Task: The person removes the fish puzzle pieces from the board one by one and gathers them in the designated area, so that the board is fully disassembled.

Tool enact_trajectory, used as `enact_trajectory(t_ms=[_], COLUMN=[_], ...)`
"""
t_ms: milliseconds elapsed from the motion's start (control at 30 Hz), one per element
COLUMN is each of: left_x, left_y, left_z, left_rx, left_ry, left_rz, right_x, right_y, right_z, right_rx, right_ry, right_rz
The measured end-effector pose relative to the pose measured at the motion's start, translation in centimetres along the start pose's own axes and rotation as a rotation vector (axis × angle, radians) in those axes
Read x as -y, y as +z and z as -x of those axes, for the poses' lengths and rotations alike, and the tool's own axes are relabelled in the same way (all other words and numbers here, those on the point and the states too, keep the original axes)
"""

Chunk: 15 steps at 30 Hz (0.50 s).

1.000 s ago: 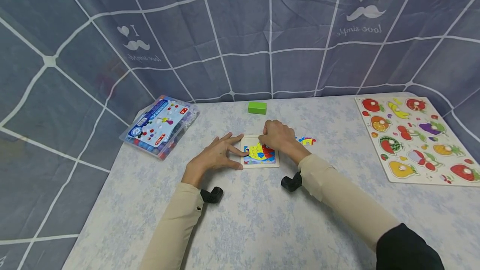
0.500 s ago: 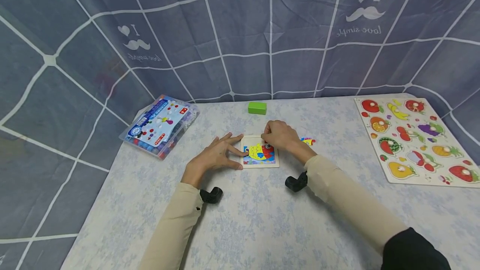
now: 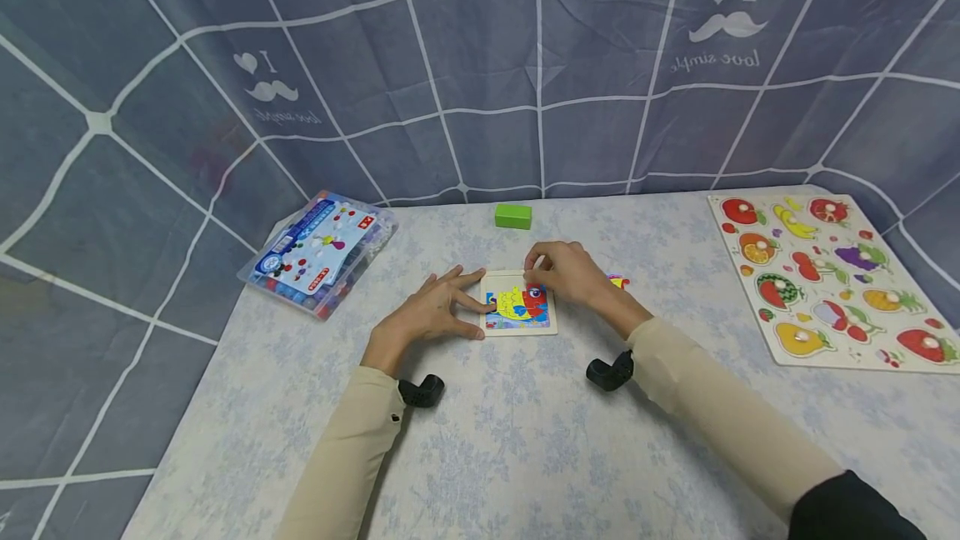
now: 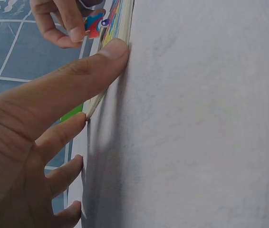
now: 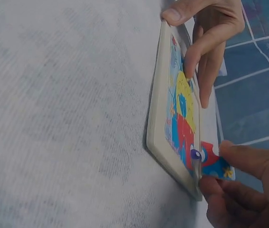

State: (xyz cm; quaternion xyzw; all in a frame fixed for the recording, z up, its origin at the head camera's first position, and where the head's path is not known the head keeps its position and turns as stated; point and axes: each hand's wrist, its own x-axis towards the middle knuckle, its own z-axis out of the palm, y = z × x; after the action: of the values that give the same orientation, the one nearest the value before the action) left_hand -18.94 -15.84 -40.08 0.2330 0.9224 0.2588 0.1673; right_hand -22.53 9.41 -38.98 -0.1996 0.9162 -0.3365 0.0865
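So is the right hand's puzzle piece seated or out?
Out: the right wrist view shows the right hand pinching the puzzle piece, sticking up past the frame.

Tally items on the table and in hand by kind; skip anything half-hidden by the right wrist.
Pale-framed multicoloured rectangular jigsaw: 1
Red-and-blue jigsaw piece in the right hand: 1
Flat white fruit-picture board: 1
Blue-labelled clear plastic box: 1
Green rectangular block: 1
Total: 5

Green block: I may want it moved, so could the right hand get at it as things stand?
Probably yes: nothing seems to stand between the right hand and the green block, though that hand pinches a puzzle piece it would likely have to put down first.
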Motion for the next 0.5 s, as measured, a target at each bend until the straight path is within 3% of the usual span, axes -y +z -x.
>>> enact_trajectory(t_ms=[267, 500], left_x=[0.0, -0.1], left_y=[0.0, 0.0], left_z=[0.0, -0.1], left_rx=[0.001, 0.009], left_ry=[-0.005, -0.007], left_rz=[0.005, 0.010], right_x=[-0.3, -0.7], right_y=[-0.4, -0.5], right_z=[0.8, 1.4], right_rx=[0.013, -0.038], right_ry=[0.004, -0.023], right_rz=[0.031, 0.015])
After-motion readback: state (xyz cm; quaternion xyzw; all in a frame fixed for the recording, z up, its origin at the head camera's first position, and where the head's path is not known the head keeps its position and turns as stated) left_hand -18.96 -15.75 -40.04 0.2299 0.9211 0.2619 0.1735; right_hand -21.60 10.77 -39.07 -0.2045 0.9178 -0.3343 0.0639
